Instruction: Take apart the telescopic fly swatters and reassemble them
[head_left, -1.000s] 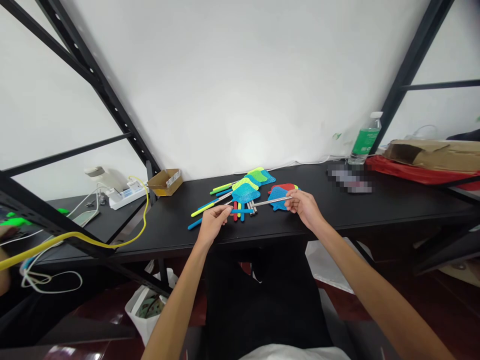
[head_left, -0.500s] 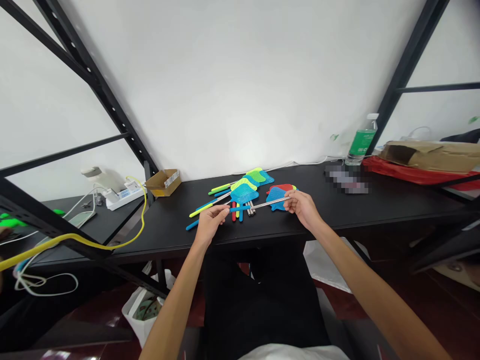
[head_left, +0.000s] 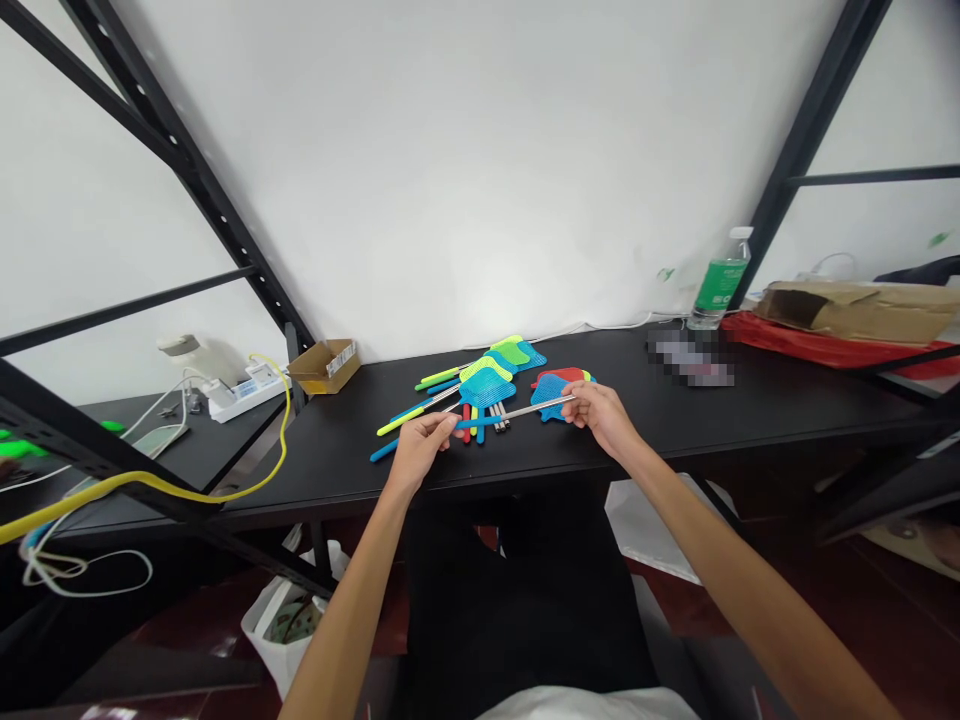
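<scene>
Over the front of a black table (head_left: 675, 420), both my hands hold one fly-swatter rod level. My left hand (head_left: 420, 443) pinches its blue handle end (head_left: 480, 422). My right hand (head_left: 600, 412) pinches the far end of its silver metal shaft (head_left: 536, 408). Just behind the rod lies a pile of fly swatters (head_left: 487, 385) with blue, yellow-green and red mesh heads and coloured handles fanned toward the left. A blue and red swatter head (head_left: 555, 385) lies next to my right hand.
A small cardboard box (head_left: 322, 366) stands at the back left. A green bottle (head_left: 716, 283) and a red cloth under a brown carton (head_left: 847, 310) are at the back right. A power strip (head_left: 240, 392) and yellow cable (head_left: 225, 485) lie left. Black shelf struts frame both sides.
Both hands keep their hold on the rod. The blue handle end has slid slightly closer to the silver shaft's right end, and the view has shifted a little.
</scene>
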